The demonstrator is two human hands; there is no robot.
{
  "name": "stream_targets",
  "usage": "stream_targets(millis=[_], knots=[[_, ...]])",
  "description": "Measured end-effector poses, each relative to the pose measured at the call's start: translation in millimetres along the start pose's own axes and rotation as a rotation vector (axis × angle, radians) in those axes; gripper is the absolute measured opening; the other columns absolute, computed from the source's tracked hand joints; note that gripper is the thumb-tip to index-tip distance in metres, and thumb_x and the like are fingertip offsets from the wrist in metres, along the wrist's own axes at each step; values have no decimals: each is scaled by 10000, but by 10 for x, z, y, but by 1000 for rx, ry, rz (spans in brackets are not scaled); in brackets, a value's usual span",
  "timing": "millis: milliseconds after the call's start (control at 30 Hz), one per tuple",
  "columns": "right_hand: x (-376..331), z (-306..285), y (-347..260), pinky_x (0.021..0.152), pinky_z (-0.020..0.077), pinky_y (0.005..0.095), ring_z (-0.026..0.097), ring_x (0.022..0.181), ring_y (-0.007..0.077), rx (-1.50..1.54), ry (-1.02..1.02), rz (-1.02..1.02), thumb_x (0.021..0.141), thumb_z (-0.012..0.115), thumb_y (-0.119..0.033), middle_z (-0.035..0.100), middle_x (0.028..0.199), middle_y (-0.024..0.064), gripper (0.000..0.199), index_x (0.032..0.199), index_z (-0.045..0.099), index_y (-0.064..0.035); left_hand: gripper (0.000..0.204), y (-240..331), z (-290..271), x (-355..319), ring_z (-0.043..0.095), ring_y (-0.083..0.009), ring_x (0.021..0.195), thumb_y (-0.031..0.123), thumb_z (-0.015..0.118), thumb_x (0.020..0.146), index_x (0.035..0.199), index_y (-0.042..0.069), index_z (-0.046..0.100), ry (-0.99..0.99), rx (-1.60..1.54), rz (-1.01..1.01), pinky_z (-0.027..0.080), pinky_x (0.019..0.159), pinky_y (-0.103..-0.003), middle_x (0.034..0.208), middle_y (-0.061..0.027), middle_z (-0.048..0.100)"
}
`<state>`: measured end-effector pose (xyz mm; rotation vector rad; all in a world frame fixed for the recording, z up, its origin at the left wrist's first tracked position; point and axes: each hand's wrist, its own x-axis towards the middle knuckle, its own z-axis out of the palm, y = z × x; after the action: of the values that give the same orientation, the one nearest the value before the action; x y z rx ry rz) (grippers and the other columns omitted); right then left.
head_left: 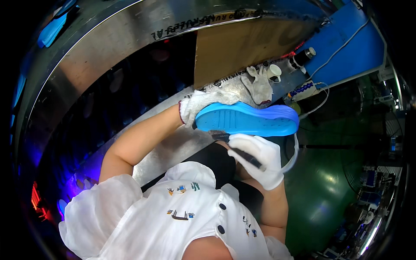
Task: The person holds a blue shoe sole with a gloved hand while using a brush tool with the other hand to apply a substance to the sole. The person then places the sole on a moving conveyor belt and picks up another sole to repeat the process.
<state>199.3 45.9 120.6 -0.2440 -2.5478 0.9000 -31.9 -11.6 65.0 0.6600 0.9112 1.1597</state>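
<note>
One blue shoe sole [246,121] is gripped by the left hand [210,101]; one dark brush [245,157] is clasped in the right hand [265,155].

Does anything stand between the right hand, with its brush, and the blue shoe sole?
Nothing visible does. The right hand holds the dark brush with its head at the blue shoe sole's near edge, contact unclear. The left hand grips the far left side, clear of the brush.

A grey metal tabletop [160,147] carries an off-white glove [260,88], its fingers spread away from the person. A white cup [274,73] sits just beside the glove, and a dark bottle [300,59] rests near the cup.
</note>
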Motion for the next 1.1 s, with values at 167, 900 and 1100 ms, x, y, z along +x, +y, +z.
stream_targets(millis=[167, 900, 1100], knots=[[31, -105, 84, 777, 544, 323, 700, 849, 256, 107, 124, 79, 714, 794, -17, 723, 961, 131, 218, 913, 708, -2, 532, -143, -282, 198, 616, -219, 1098, 404, 612, 917, 1279, 13, 590, -84, 393, 587, 501, 953, -375, 1206, -144, 629], [-89, -288, 169, 617, 522, 318, 622, 683, 249, -131, 128, -8, 739, 765, -104, 706, 992, 76, 257, 983, 688, -83, 429, -15, -268, 85, 628, -143, 1100, 336, 490, 1022, 1330, 48, 565, -44, 507, 271, 479, 1023, -284, 1238, -105, 629], [-58, -427, 107, 579, 512, 306, 599, 643, 242, -321, 146, -21, 725, 764, -92, 716, 1016, 73, 258, 976, 707, -87, 563, 253, 13, -32, 651, -168, 1044, 506, 514, 963, 1237, 27, 626, -34, 206, 81, 500, 932, -276, 1183, -120, 656]])
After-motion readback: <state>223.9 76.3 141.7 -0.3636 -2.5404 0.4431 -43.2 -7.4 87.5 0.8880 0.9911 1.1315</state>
